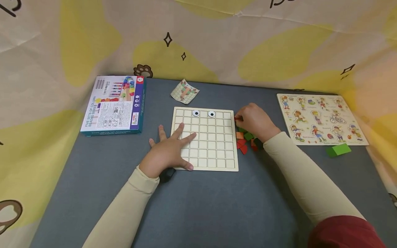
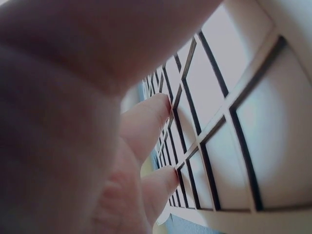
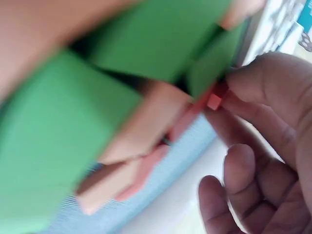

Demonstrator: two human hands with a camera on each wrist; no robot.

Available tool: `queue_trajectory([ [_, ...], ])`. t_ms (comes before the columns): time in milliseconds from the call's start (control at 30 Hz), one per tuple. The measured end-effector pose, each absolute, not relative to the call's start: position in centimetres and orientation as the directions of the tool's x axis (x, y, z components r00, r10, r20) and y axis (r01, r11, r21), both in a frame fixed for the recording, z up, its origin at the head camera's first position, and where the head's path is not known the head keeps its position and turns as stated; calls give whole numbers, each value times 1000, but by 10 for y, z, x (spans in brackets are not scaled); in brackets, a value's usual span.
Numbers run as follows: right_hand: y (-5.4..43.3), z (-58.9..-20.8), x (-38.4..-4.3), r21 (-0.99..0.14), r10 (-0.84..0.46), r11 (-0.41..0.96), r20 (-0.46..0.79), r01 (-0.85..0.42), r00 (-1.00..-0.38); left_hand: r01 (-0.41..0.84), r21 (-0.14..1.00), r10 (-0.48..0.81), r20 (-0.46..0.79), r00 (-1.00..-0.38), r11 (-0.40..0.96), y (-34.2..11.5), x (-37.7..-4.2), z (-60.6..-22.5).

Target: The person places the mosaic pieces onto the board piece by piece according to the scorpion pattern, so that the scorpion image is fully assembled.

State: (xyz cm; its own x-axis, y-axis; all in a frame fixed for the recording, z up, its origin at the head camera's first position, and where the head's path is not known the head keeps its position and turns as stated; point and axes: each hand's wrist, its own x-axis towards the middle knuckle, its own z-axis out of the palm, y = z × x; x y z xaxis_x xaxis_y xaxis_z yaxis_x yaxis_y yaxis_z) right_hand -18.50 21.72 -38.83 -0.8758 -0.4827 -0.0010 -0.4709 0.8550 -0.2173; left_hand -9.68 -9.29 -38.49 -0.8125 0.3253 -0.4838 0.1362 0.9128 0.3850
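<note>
A pale wooden grid board (image 1: pixel 212 144) lies flat in the middle of the table, with two googly-eye pieces (image 1: pixel 211 114) in its top row. My left hand (image 1: pixel 165 151) rests spread over the board's left edge; in the left wrist view its fingertips (image 2: pixel 163 105) touch the grid. Beside the board's right edge, my right hand (image 1: pixel 255 120) pinches a small red block (image 3: pixel 214 101) between thumb and finger. Near that hand lies a loose pile of red pieces (image 1: pixel 242 146), green pieces (image 1: pixel 248 136) and orange pieces (image 1: pixel 240 135), partly hidden by the hand and wrist.
Behind the board lies a patterned card (image 1: pixel 185 92). At the back left is a boxed bead toy (image 1: pixel 114 106). On the right lies a picture puzzle board (image 1: pixel 322 119), with a green block (image 1: pixel 339 150) at its front edge. A patterned cloth (image 1: pixel 204 41) hangs behind the table.
</note>
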Motion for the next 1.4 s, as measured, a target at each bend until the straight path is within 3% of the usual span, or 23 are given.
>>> queue_trajectory([
  [167,191,-375,-194,-246,-509,829,43,-503,-860,138,385,326,-479,-815,912,-96,-97,-386],
  [433,109,-370,-209,-301,-572,768,73,-565,-817,149,368,325,-483,-813,918,-97,-97,-388],
  [633,69,-380,-213,-225,-577,795,6,-564,-817,152,372,330,-480,-813,916,-96,-96,-390],
  [900,56,-385,-214,-97,-578,814,-28,-573,-816,162,365,328,-458,-826,917,-94,-97,-393],
  [1400,58,-381,-188,-96,-524,852,-153,-515,-838,148,379,323,-456,-829,914,-96,-98,-391],
])
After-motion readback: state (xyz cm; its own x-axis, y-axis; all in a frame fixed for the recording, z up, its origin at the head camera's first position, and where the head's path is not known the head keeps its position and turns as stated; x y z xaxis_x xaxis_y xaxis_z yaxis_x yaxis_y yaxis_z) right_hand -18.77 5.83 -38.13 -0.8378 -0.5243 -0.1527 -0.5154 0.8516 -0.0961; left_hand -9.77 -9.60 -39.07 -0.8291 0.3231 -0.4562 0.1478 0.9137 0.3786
